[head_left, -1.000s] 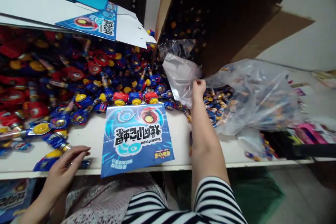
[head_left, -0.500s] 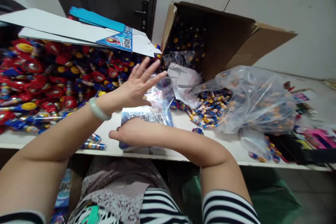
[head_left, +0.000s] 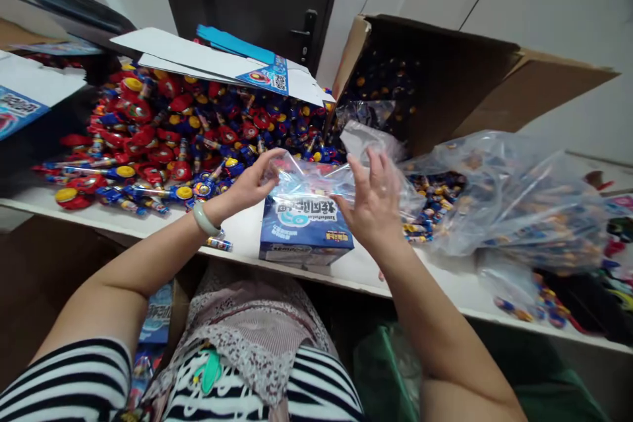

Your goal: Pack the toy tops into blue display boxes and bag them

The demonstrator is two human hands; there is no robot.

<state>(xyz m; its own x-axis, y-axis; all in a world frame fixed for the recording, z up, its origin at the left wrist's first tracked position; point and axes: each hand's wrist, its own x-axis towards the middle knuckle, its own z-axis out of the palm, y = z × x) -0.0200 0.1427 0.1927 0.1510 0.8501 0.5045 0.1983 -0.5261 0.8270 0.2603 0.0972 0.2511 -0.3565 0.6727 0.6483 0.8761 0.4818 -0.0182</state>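
Note:
A blue printed box (head_left: pixel 306 224) stands near the table's front edge, directly before me. Clear plastic film, seemingly a bag (head_left: pixel 316 175), spreads over the box's top and far side. My left hand (head_left: pixel 254 183), with a pale bangle on its wrist, is closed on the film's left side at the box's upper left corner. At the upper right corner my right hand (head_left: pixel 373 201) has its thumb and fingers curled around the film's other side. Some fingertips of the right hand are hidden by the plastic and slightly blurred.
Red and blue toys (head_left: pixel 163 138) are heaped at the left beneath flat white cards (head_left: pixel 198 62). An open carton (head_left: pixel 445 86) stands behind. To the right lie a big clear bag of small items (head_left: pixel 519 204) and loose candy-like tubes (head_left: pixel 440 201). Green sacking (head_left: pixel 380 369) is below.
The view has swung left. My left hand went from spread in the air to gripping the film; my right hand moved off the box's front to the film's right side.

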